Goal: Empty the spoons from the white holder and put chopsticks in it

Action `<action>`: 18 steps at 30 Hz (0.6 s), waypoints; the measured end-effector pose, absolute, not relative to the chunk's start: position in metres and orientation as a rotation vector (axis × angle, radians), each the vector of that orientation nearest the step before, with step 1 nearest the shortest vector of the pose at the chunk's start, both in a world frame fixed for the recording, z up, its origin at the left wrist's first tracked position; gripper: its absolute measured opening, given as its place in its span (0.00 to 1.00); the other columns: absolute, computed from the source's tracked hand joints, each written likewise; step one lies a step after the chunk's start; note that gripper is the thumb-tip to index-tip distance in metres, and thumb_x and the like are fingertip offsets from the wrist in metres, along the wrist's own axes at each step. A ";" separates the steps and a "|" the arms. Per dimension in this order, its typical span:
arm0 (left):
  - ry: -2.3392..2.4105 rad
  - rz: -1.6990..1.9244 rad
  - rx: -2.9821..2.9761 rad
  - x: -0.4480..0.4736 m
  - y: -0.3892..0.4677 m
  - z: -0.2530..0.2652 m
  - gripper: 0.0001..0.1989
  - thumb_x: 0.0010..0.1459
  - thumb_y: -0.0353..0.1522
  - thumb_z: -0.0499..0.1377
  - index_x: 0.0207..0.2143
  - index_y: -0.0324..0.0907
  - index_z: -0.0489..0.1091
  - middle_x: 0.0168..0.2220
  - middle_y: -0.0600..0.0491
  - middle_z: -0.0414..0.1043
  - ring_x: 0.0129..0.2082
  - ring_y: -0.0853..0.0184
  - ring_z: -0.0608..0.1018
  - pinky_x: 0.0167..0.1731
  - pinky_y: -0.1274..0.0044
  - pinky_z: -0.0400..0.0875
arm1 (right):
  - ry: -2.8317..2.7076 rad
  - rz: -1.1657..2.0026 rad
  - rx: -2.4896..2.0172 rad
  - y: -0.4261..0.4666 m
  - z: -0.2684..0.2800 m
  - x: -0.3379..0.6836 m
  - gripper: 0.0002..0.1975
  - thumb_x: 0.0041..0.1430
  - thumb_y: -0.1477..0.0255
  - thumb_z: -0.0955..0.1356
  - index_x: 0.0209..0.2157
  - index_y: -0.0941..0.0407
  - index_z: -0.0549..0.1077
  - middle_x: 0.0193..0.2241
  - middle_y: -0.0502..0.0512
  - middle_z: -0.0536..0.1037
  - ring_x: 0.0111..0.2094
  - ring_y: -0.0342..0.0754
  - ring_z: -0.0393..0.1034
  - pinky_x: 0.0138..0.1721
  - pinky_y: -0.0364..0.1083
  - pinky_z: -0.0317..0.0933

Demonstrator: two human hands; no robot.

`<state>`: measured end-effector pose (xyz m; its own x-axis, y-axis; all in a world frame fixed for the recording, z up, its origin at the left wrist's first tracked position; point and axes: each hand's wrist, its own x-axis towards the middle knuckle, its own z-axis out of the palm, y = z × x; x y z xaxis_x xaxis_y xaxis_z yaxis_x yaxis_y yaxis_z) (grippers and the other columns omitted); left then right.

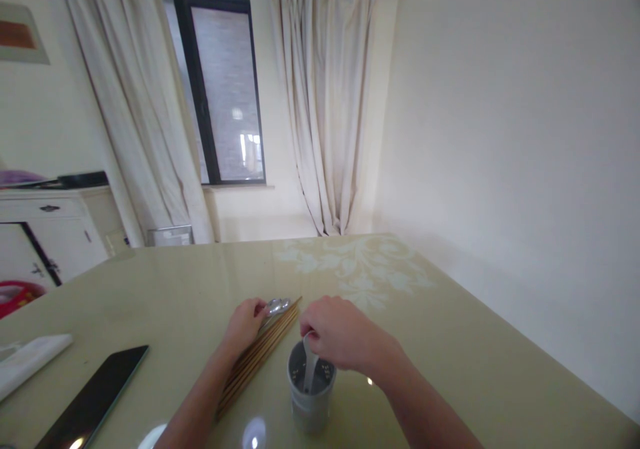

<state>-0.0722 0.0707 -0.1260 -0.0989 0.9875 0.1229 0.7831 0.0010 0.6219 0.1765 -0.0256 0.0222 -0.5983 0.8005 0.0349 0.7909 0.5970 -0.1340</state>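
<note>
Right hand (336, 337) pinches white spoon (309, 364) upright inside grey perforated holder (310, 396); left hand (246, 322) closed on metal spoon (277, 306) beside wooden chopsticks (260, 356)

hands: two are seen, left hand (246, 321) and right hand (336, 334)
grey holder cup (311, 396): one is counted
white spoon (310, 367): one
metal spoon (278, 305): one
chopsticks (260, 356): a bundle, exact number can't be told
dark tablet (93, 399): one
</note>
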 end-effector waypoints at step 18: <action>1.197 1.093 2.178 0.012 -0.009 0.006 0.18 0.71 0.45 0.53 0.39 0.43 0.77 0.33 0.54 0.79 0.32 0.65 0.76 0.35 0.76 0.67 | -1.892 0.093 -1.131 -0.019 0.051 0.204 0.11 0.65 0.81 0.71 0.43 0.56 0.85 0.37 0.55 0.86 0.36 0.49 0.79 0.41 0.46 0.70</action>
